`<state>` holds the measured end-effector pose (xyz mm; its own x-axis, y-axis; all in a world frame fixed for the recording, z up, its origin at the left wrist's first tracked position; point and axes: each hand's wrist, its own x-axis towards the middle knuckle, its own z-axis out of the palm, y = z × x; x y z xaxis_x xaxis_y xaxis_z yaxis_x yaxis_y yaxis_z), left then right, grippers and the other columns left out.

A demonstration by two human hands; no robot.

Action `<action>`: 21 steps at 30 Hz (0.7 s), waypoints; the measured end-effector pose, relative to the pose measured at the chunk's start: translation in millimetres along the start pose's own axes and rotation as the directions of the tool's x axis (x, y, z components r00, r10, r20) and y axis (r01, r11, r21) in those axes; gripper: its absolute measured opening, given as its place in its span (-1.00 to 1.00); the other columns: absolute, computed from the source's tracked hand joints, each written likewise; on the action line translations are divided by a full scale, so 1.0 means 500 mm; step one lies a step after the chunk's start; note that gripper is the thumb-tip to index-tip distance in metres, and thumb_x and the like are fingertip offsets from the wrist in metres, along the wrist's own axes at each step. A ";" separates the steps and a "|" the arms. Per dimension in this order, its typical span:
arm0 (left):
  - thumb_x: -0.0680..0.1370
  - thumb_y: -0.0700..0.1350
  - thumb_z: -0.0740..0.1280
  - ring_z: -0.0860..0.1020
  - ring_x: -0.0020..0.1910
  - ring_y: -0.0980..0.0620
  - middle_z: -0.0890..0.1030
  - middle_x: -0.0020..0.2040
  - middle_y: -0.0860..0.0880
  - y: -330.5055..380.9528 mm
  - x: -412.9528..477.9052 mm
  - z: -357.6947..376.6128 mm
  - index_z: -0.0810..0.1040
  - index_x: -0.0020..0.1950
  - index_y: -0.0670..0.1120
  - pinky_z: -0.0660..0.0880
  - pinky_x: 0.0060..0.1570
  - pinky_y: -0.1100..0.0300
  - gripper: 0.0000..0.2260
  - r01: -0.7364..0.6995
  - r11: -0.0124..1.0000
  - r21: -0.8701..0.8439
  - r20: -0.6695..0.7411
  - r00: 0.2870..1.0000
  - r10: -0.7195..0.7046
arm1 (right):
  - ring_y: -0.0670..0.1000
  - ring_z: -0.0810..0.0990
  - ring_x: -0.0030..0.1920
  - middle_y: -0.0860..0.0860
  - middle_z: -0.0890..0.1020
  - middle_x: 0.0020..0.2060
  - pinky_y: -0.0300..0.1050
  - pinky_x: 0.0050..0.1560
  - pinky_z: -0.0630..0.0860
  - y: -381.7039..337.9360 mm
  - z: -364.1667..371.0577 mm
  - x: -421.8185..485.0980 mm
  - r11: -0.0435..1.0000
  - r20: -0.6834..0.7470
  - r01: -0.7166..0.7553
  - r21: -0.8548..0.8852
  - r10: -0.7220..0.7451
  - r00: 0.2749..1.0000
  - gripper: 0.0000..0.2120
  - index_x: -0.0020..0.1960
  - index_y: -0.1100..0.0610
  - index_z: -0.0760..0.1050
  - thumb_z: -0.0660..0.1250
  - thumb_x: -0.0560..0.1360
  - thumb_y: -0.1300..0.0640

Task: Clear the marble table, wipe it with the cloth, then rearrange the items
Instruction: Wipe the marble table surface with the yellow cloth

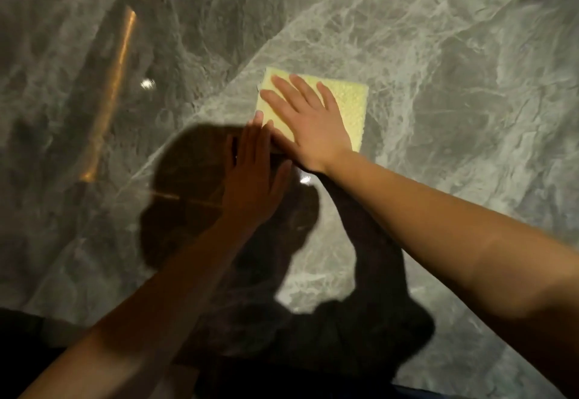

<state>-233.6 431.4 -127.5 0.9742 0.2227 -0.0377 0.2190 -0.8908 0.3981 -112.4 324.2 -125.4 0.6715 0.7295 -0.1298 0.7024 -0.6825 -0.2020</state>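
Near the middle of the frame, a folded pale-yellow cloth lies flat on the grey veined marble table. It is pressed down by the right hand, whose palm is flat and fingers spread, nothing being gripped. The left hand, also flat and unclenched, is laid on the marble just beside the cloth's lower-left edge, its fingertips touching or nearly touching that edge; which of the two cannot be told. No other items are seen on the visible part of the table, so the wiping step is judged to be in hand.

The cloth is judged light, soft and limp, with a nubbly weave that should drag a little on the polished stone. It is best driven by flat palm pressure over its centre; if pushed from one edge, it would likely be bunched or unfolded. For lifting, a pinch at the free upper-right corner would serve.
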 end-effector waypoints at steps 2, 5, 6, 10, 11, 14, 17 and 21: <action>0.58 0.18 0.00 0.11 0.54 -0.09 0.13 0.55 -0.15 0.001 0.001 0.002 0.10 0.53 -0.16 0.01 0.49 -0.06 -0.39 0.036 0.998 -0.043 -0.020 0.999 -0.037 | 0.06 -0.01 0.57 -0.05 0.09 0.57 0.15 0.52 -0.08 -0.001 -0.006 0.042 1.000 -0.003 -0.030 0.004 0.030 1.000 -0.44 0.55 -0.09 0.06 -0.04 0.60 -0.23; 0.58 0.16 0.02 0.12 0.54 -0.12 0.15 0.55 -0.17 0.000 0.003 0.003 0.11 0.53 -0.17 0.08 0.48 -0.09 -0.39 0.025 0.999 0.023 -0.027 0.999 -0.024 | 0.06 -0.02 0.57 -0.04 0.08 0.57 0.16 0.51 -0.10 0.002 -0.019 0.100 0.999 0.006 -0.044 0.021 0.044 0.999 -0.42 0.56 -0.09 0.04 -0.03 0.58 -0.21; 0.58 0.16 0.01 0.13 0.54 -0.12 0.15 0.54 -0.17 0.000 0.002 0.004 0.11 0.53 -0.17 0.09 0.48 -0.10 -0.39 0.012 0.998 0.057 -0.020 1.000 -0.011 | 0.06 -0.02 0.57 -0.04 0.07 0.57 0.17 0.51 -0.11 0.003 -0.021 0.115 0.998 0.003 -0.052 0.027 0.052 0.999 -0.42 0.56 -0.09 0.04 -0.03 0.57 -0.21; 0.58 0.16 0.04 0.16 0.53 -0.11 0.19 0.53 -0.17 -0.001 -0.001 0.009 0.15 0.52 -0.17 0.10 0.47 -0.12 -0.41 -0.026 0.996 0.085 -0.024 0.999 0.029 | 0.06 -0.02 0.57 -0.04 0.05 0.57 0.19 0.51 -0.12 0.007 -0.024 0.133 0.998 -0.001 -0.065 0.023 0.065 0.998 -0.42 0.55 -0.09 0.06 -0.05 0.56 -0.21; 0.58 0.15 0.06 0.17 0.52 -0.12 0.20 0.53 -0.17 -0.002 -0.001 0.010 0.16 0.51 -0.16 0.11 0.47 -0.13 -0.41 -0.027 0.997 0.069 -0.034 0.999 0.030 | 0.06 -0.03 0.57 -0.04 0.06 0.57 0.19 0.51 -0.12 0.007 -0.025 0.131 0.998 0.000 -0.064 0.023 0.064 0.998 -0.42 0.55 -0.09 0.07 -0.05 0.56 -0.21; 0.58 0.16 0.08 0.19 0.51 -0.12 0.21 0.52 -0.17 -0.002 -0.001 0.012 0.19 0.50 -0.17 0.12 0.47 -0.12 -0.41 -0.024 1.000 0.016 -0.061 0.998 0.025 | 0.08 -0.05 0.57 -0.03 0.05 0.57 0.18 0.51 -0.15 0.004 -0.026 0.125 0.999 0.007 -0.033 0.017 0.032 0.999 -0.44 0.56 -0.08 0.05 -0.08 0.59 -0.19; 0.57 0.21 0.09 0.20 0.51 -0.14 0.21 0.52 -0.21 0.000 -0.003 0.010 0.21 0.48 -0.19 0.13 0.46 -0.08 -0.38 -0.022 0.999 -0.042 -0.096 0.995 0.018 | 0.09 -0.06 0.57 -0.02 0.05 0.58 0.18 0.51 -0.16 0.002 -0.021 0.103 1.000 0.018 -0.007 0.008 0.006 1.000 -0.45 0.56 -0.08 0.04 -0.10 0.60 -0.17; 0.57 0.17 0.13 0.20 0.49 -0.20 0.16 0.50 -0.30 -0.003 -0.004 0.001 0.21 0.45 -0.27 0.24 0.40 -0.19 -0.37 -0.089 0.977 -0.195 -0.128 0.990 0.064 | 0.07 -0.04 0.57 -0.01 0.06 0.57 0.16 0.51 -0.14 -0.006 -0.010 0.037 0.998 0.035 0.058 -0.029 -0.057 0.998 -0.45 0.56 -0.08 0.05 -0.08 0.59 -0.19</action>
<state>-235.7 432.1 -128.7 0.9711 0.2138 0.1057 0.1168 -0.8127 0.5709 -101.0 339.5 -122.5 0.6216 0.7685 -0.1516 0.7469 -0.6399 -0.1811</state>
